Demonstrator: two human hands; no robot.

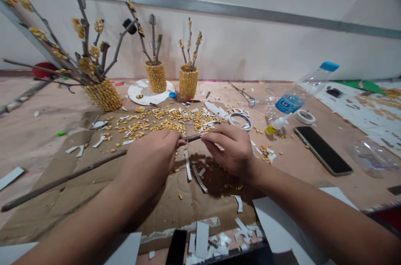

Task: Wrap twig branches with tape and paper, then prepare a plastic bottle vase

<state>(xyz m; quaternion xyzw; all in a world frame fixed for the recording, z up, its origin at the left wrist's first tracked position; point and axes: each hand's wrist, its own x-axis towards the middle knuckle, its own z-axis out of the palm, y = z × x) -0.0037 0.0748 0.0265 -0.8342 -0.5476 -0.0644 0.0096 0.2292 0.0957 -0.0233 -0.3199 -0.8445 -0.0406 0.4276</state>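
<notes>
My left hand (153, 158) is closed around a long bare stick (62, 179) that runs from the lower left up to the middle. My right hand (230, 148) pinches the stick's tip, fingers pressed together on it. Both hands hover over a sheet of brown cardboard (175, 202). Just beyond them lies a scatter of yellow corn kernels (163, 123) mixed with white paper strips (196, 173).
Three corn-covered pots with decorated twigs stand at the back: one on the left (103, 94), one on a white plate (156, 77), one beside it (188, 82). To the right lie a tape roll (239, 121), a glue bottle (277, 123), a plastic bottle (300, 91) and a phone (322, 150).
</notes>
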